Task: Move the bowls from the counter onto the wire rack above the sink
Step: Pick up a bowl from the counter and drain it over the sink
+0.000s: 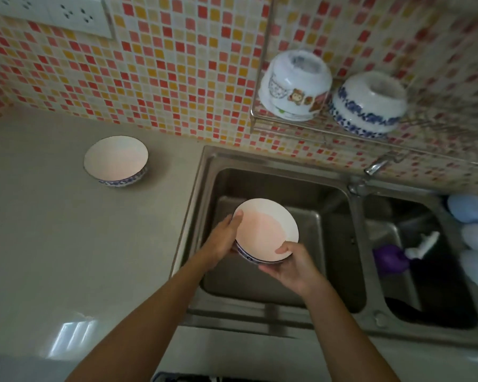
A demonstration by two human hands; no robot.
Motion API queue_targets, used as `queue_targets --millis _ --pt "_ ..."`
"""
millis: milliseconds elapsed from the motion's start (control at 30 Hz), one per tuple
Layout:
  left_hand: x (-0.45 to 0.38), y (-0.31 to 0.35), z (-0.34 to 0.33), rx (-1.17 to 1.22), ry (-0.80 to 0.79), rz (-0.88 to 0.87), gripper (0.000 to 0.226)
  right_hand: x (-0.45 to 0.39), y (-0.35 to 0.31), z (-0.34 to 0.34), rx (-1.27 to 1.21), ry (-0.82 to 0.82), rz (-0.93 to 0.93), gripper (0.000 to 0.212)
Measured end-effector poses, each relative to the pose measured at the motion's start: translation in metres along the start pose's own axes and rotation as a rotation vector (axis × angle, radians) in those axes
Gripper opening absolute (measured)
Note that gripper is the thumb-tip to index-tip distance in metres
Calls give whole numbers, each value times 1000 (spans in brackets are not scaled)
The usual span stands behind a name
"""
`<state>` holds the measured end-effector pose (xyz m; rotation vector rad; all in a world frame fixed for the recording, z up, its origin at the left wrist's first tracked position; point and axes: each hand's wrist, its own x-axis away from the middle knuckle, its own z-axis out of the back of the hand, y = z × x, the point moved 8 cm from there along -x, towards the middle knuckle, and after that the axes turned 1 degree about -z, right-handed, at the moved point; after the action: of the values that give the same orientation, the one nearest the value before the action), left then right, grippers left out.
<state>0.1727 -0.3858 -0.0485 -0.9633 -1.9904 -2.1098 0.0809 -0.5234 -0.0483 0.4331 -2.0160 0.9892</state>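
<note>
Four bowls: two upturned on the wire rack [309, 128] above the sink [340, 177], one [116, 161] on the surface left of the sink, one [265, 230] held over it by two hands.

rack [287, 130]: left end filled by two upturned bowls [295, 84] | right of them open

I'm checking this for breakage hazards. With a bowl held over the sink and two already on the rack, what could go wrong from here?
1. The held bowl is pinched only at its rim by the left hand and right hand; a slipped grip might drop it into the steel sink.
2. The wire rack already carries a cartoon-print bowl and a blue-patterned bowl upside down; lifting another in beside them could knock one off.
</note>
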Motion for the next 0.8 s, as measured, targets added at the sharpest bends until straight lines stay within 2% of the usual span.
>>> queue_targets --millis 100,200,267,333,400,467,533,667,800 --pt "3 -10 -25 -42 58 -26 48 8 -1 32 -33 19 6 35" --pt "10 -19 -35 -196 189 -165 41 14 -4 61 -47 52 13 34" --pt "19 -30 -42 -364 235 -242 43 17 -6 82 -70 73 17 34" --pt "25 -49 -47 -613 264 -270 56 17 -6 103 -84 87 19 37" --pt "29 -71 -51 -897 273 -237 68 15 -7 125 -53 111 33 42" --pt "35 -91 -56 -1052 282 -185 63 13 -9 143 20 145 56 46" --pt "43 -102 -63 -1122 297 -164 56 11 -12 158 80 181 92 52" --pt "49 -109 -75 -1280 340 -172 65 11 -22 174 254 251 193 58" --pt "49 -108 -73 -1288 373 -160 60 7 -30 186 413 313 287 63"
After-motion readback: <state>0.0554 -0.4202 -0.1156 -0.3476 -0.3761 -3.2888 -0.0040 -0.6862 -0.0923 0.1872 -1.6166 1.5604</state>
